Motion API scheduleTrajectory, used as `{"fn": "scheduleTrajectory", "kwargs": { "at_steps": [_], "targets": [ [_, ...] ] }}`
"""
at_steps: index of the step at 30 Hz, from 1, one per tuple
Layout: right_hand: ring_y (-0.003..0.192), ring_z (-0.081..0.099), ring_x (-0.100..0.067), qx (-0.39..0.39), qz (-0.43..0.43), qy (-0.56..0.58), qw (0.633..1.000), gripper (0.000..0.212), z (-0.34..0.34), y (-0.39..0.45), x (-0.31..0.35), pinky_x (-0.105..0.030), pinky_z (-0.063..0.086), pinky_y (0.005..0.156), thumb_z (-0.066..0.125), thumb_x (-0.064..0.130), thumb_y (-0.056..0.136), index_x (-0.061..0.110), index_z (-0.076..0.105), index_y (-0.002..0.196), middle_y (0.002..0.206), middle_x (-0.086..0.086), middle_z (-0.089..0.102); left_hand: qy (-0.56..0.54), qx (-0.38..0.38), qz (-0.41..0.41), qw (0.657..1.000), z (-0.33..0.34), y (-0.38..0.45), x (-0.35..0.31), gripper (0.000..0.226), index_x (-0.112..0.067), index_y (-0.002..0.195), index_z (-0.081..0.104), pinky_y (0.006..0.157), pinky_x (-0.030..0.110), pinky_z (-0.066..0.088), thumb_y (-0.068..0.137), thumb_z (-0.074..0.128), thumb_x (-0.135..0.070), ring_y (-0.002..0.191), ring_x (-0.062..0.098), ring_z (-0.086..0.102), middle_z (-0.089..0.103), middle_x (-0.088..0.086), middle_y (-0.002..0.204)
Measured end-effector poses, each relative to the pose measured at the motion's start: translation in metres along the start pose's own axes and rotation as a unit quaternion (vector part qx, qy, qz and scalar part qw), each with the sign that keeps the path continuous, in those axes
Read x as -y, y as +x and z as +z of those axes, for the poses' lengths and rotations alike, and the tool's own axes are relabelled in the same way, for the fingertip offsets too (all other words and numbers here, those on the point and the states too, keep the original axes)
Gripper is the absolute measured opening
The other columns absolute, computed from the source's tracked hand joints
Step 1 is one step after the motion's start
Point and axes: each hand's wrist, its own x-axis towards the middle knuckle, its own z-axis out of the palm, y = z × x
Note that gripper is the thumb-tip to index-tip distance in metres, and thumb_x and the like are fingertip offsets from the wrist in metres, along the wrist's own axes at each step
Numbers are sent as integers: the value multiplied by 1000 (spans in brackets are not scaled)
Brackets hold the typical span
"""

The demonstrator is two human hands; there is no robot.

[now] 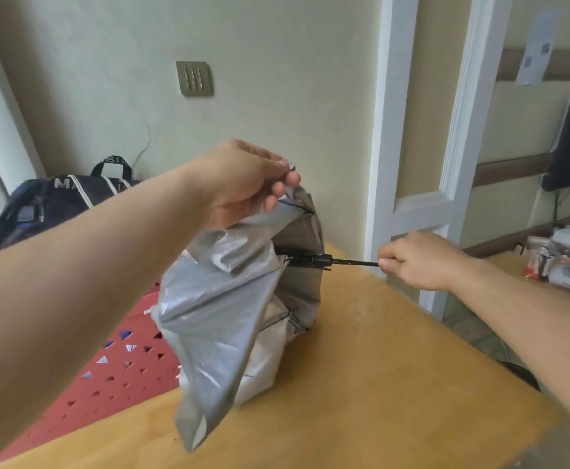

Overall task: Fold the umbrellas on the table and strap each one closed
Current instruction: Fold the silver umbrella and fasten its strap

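Pinching the silver umbrella [222,299] canopy's top edge in my left hand [243,184], my right hand [415,260] clenched around its black shaft [354,263], umbrella between my hands, drooping onto the table [395,384].

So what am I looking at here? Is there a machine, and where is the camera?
No machine: these are a person's two bare hands, filmed by one wide-angle camera on their head, looking forward and down. The left hand pinches the edge of a silver umbrella canopy from above. The right hand grips the end of its thin black shaft, which lies roughly level. The half-collapsed umbrella rests on a yellowish wooden table. Past the table's left edge are a red perforated chair and a dark bag.
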Motion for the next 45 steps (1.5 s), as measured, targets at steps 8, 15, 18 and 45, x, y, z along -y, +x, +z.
{"fn": "scheduleTrajectory", "kwargs": {
  "at_steps": [8, 15, 18, 45],
  "targets": [
    [87, 58, -13, -81, 29, 10, 996, 25, 40, 16, -20, -36, 53, 68, 44, 46, 106, 42, 67, 96, 83, 17, 66, -82, 15, 15, 996, 12, 24, 31, 13, -8, 114, 61, 48, 16, 45, 108, 50, -7, 55, 6, 53, 68, 0, 80],
    [77, 61, -15, -33, 16, 56, 998, 29, 47, 24, -24, -37, 53, 68, 48, 46, 104, 32, 67, 87, 74, 6, 67, -49, 20, 97, 994, 10, 37, 0, 21, -11, 123, 65, 59, 22, 51, 105, 60, -21, 66, 10, 64, 73, -2, 86],
    [74, 61, -16, -23, 11, 103, 994, 31, 42, 25, -25, -35, 47, 65, 51, 40, 104, 29, 67, 81, 71, 5, 66, -9, 27, 120, 992, -3, 47, -16, 24, -23, 109, 68, 71, 25, 54, 107, 52, -41, 81, 11, 70, 76, -7, 93],
    [98, 53, -16, 10, 94, 33, 995, 30, 150, 54, -25, -43, 34, 93, 40, 48, 106, 44, 68, 99, 89, 16, 65, 648, -66, 226, 724, 0, 32, 242, 84, -44, 157, 30, 67, 36, 46, 85, 67, -20, 68, 27, 61, 63, -4, 79]
  ]
}}
